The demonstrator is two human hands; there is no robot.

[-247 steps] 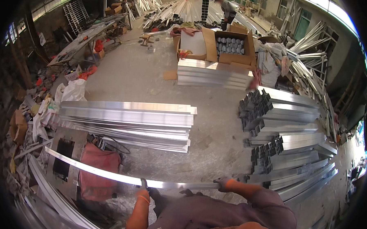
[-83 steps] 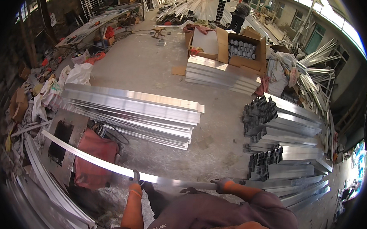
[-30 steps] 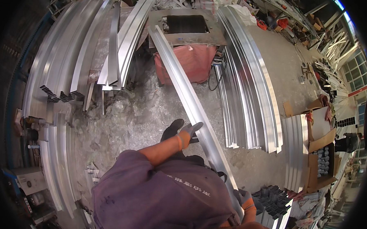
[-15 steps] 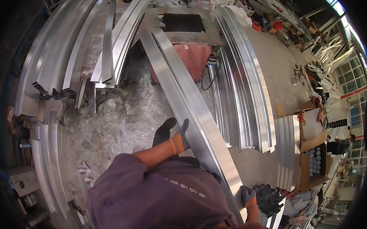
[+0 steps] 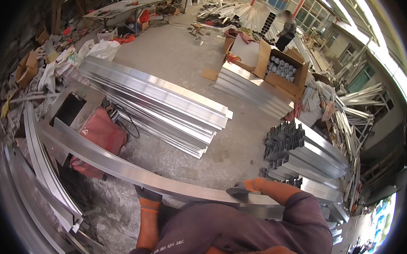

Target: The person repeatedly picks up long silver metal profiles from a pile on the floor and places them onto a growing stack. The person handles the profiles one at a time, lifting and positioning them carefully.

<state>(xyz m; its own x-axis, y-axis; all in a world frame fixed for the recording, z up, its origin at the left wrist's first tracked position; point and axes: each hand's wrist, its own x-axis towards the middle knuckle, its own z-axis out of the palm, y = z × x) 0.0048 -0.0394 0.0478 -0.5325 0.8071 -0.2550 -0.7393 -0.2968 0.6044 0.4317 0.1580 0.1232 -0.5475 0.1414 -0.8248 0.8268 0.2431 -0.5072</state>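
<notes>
Two long silver aluminium profiles [image 5: 174,182] lie side by side across the front of my body, and their far ends rest by a metal-topped stand [image 5: 87,108] at the left. My left hand [image 5: 149,194], in a dark glove with an orange cuff, grips their near edge; its fingertips are hidden beneath the metal. Further right, my right hand [image 5: 240,189], in a grey glove with an orange cuff, is closed over the far edge of the profiles. A red cloth [image 5: 104,134] hangs below the stand's top.
Stacked profiles lie beyond my hands [image 5: 159,98], along the lower left [image 5: 43,165] and at the right [image 5: 302,154]. An open cardboard box [image 5: 301,77] holds grey round parts. Another person [image 5: 287,33] stands at the back. A worktable [image 5: 131,8] is far left.
The view has swung to the right, bringing the far hall and box nearer the middle. Both hands stay on the profiles, which now cross the view more nearly level.
</notes>
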